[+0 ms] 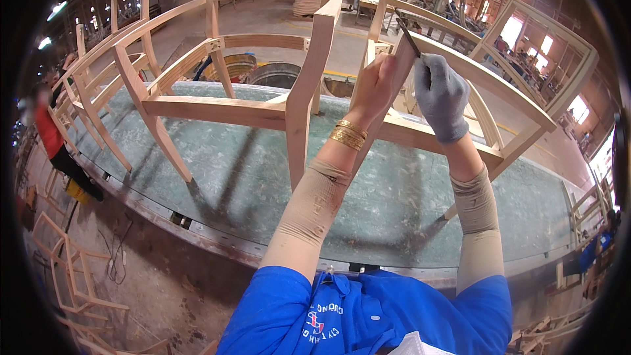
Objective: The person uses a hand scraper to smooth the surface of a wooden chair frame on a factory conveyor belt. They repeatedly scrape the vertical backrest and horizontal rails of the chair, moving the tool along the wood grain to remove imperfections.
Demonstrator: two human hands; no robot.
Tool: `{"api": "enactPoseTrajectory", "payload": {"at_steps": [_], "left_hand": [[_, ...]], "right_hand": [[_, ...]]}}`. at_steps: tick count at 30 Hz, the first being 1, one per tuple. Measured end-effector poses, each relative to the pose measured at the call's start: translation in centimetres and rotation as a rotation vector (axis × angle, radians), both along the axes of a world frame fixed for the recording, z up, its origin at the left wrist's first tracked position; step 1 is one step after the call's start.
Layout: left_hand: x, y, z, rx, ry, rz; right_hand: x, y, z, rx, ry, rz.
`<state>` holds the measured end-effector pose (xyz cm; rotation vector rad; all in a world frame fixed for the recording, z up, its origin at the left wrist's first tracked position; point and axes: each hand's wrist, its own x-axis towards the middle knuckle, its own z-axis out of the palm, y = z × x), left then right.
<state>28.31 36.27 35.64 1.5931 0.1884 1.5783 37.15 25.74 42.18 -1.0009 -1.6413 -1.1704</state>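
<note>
My bare left hand [373, 85], with gold bangles at the wrist, is closed around an upright of a pale wooden chair frame [453, 54]. My right hand [440, 95], in a grey glove, is a fist beside the top of that upright. A thin dark strip [409, 38] sticks out of it toward the upper left, against the wood; I cannot tell whether it is a file or folded abrasive. A second chair frame [220, 110] stands just left of my left hand.
Both frames stand on a long green-grey table [217, 177]. More chair frames [85, 92] stand at its far left, others [72, 276] on the floor. Barrels [279, 75] sit beyond the table. A person in red [49, 128] stands at the left.
</note>
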Motion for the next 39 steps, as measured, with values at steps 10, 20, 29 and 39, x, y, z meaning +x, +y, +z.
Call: {"api": "enactPoseTrajectory", "payload": {"at_steps": [10, 20, 29, 39], "left_hand": [[-0.1, -0.2, 0.0, -0.027, 0.028, -0.013], [-0.3, -0.7, 0.5, 0.022, 0.055, 0.048], [0.0, 0.0, 0.4, -0.004, -0.027, -0.016], [0.0, -0.6, 0.6, -0.021, -0.037, -0.029]], "right_hand": [[0.2, 0.5, -0.3, 0.017, -0.053, -0.056], [0.3, 1.1, 0.2, 0.06, -0.101, -0.027], [0.7, 0.8, -0.8, 0.062, -0.071, -0.029], [0.9, 0.5, -1.0, 0.025, -0.021, -0.008]]}}
